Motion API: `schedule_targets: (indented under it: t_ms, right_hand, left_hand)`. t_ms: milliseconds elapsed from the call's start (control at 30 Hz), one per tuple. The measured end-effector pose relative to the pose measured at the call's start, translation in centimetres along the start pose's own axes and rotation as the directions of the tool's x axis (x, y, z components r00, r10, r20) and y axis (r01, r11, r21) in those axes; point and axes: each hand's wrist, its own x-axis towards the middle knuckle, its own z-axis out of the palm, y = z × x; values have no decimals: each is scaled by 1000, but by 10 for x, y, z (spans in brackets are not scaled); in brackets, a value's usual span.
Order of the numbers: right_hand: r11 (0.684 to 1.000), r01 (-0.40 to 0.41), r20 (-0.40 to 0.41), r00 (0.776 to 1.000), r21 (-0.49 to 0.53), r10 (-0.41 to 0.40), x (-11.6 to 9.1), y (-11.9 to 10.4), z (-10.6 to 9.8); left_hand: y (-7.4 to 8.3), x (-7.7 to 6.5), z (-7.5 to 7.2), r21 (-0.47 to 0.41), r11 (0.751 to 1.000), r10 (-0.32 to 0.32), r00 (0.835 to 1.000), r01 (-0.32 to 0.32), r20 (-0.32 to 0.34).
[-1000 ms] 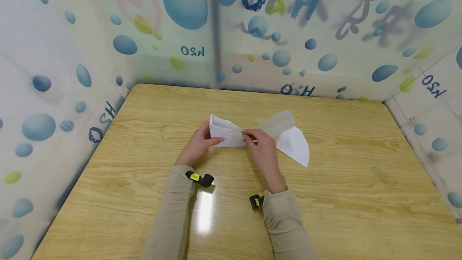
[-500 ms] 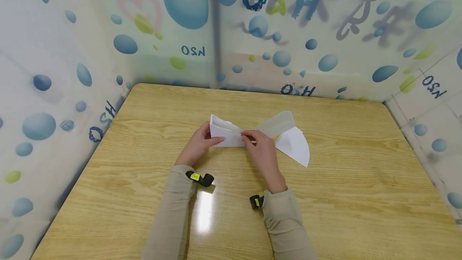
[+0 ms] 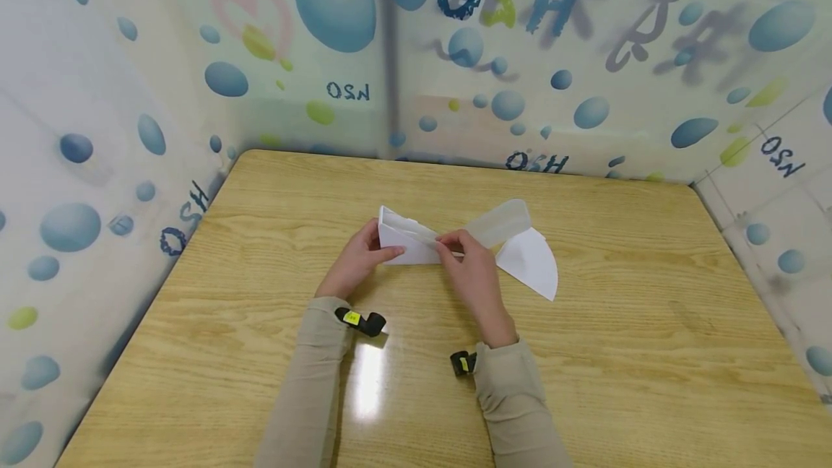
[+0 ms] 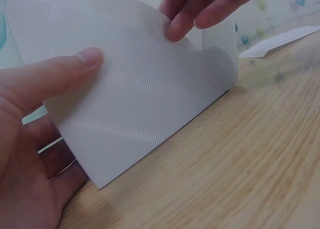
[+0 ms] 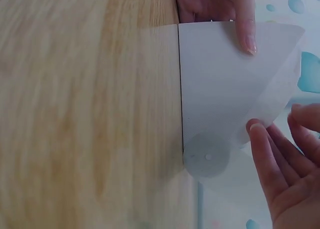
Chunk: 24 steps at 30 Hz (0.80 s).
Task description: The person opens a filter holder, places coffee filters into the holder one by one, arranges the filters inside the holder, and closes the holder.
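Nearest, the two sleeves [image 3: 310, 381] come in over the near part of the desk [image 3: 650, 323], each with a wrist camera [image 3: 364, 321] strapped at its cuff. Beyond them the left hand [image 3: 354, 260] grips the tall end of a white folder [image 3: 414, 251], thumb laid along the ribbed front and the other fingers behind. The right hand [image 3: 471, 266] pinches the sloping upper rim, thumb side in front and fingertips behind, so both hands are clamped on the same piece.

The folder sits around the middle of the desk, well apart from the left and right edges and rather closer to the far edge. It stands on its long lower side, touching the desktop, and its long axis runs roughly parallel to the far edge. It narrows rightward to a round disc [image 5: 196, 159] at its low corner. This seems the relation that matters: from the right fingers the body of the folder lies leftward, towards the left hand, while the disc lies low beside them. The right hand is much the nearer to that disc.

Past the right hand, a translucent flap [image 3: 500, 224] slants towards the far right corner; the hand hides where it begins. Just beside it a fan-shaped sheet [image 3: 533, 264] spreads towards the right edge; whether they join I cannot tell. Behind the far edge rises a printed wall [image 3: 364, 125].
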Motion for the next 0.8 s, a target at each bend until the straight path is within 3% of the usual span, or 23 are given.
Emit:
schedule_targets:
  t_ms: [233,800]
  right_hand:
    - [997,59,48,997,-59,-56,-1,-1,-1]
    - [984,62,164,986,-165,-35,-1,-1,-1]
  left_hand:
    - [0,0,0,-5,1000,-1,1000,1,2]
    - [-1,0,1,-27,1000,9,1000,-9,2]
